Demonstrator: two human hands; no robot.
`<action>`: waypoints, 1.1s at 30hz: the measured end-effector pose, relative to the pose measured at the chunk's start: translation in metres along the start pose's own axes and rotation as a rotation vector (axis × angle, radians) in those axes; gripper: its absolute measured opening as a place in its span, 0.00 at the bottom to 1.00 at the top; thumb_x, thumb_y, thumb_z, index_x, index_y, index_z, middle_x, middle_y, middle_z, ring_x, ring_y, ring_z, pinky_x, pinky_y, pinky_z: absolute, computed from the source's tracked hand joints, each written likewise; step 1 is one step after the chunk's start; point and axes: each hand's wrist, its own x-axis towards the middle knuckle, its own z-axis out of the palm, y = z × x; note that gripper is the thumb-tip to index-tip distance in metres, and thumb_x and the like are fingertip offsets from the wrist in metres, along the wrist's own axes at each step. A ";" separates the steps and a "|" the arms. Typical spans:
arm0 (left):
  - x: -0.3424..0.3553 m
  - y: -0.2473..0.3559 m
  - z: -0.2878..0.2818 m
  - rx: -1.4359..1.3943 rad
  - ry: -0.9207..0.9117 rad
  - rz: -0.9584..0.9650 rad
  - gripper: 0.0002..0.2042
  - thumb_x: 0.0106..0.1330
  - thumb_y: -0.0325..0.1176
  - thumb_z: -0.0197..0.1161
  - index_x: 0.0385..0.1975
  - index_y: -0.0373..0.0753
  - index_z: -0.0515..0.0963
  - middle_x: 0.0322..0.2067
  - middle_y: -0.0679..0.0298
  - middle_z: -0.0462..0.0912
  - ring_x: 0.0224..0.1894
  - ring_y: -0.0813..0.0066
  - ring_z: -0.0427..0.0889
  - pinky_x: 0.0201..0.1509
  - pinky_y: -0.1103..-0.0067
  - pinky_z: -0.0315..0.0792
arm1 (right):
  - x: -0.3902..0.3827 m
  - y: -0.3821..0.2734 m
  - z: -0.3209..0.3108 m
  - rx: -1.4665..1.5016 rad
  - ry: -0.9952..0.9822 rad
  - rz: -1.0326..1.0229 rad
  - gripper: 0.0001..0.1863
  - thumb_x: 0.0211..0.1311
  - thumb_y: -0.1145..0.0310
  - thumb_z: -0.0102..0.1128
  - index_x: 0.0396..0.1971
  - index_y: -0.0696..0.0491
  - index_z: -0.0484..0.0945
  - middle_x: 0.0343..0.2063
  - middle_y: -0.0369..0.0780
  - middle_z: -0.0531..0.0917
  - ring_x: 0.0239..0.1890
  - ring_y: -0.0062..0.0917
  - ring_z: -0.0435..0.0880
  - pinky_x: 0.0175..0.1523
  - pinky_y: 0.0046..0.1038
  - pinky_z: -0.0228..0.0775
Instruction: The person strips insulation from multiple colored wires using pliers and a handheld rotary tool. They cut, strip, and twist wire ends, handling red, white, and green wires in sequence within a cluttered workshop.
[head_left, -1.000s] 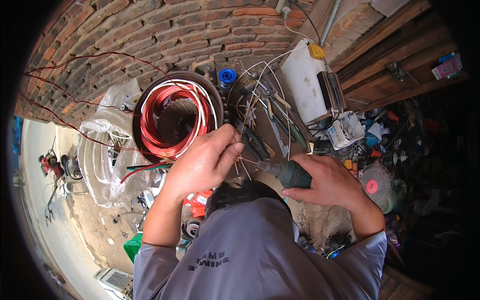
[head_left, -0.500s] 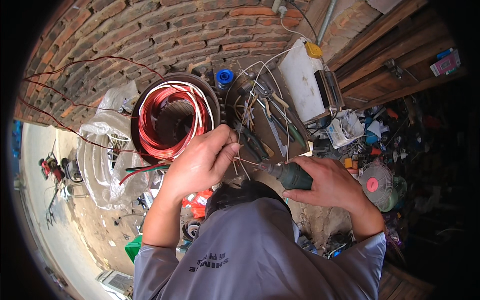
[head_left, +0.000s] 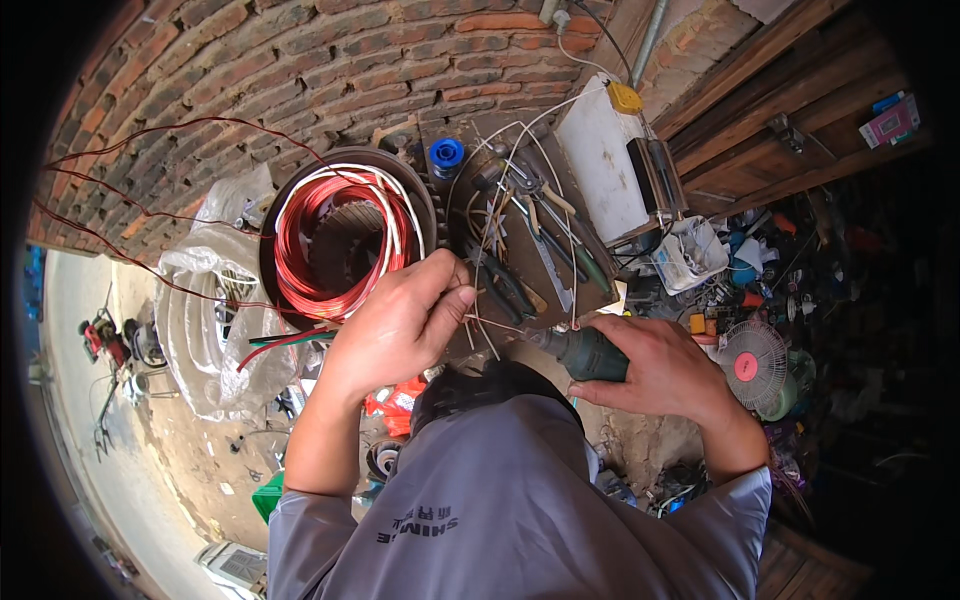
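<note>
Left hand [head_left: 408,315] has a thin wire [head_left: 497,324] pinched, poking out toward 3 o'clock. Right hand [head_left: 655,367] is wrapped round a green tool [head_left: 592,354], nose toward 9. Red coil [head_left: 296,272] sits at left hand's 11.

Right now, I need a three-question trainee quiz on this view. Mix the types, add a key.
1. What does the right grip hold?
2. True or false: in the picture, the blue spool sits to the right of the coil of red wire.
3. Fill in: the left grip pinches a thin, bare-looking ____.

Key
1. A dark green handheld tool.
2. True.
3. Wire.
</note>
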 end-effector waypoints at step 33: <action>-0.033 -0.005 0.029 0.453 0.833 0.352 0.20 0.64 0.23 0.76 0.52 0.29 0.75 0.42 0.50 0.87 0.40 0.66 0.85 0.48 0.74 0.79 | -0.015 0.056 0.021 0.449 0.145 -0.030 0.34 0.50 0.52 0.86 0.51 0.57 0.81 0.35 0.44 0.88 0.37 0.34 0.89 0.45 0.35 0.80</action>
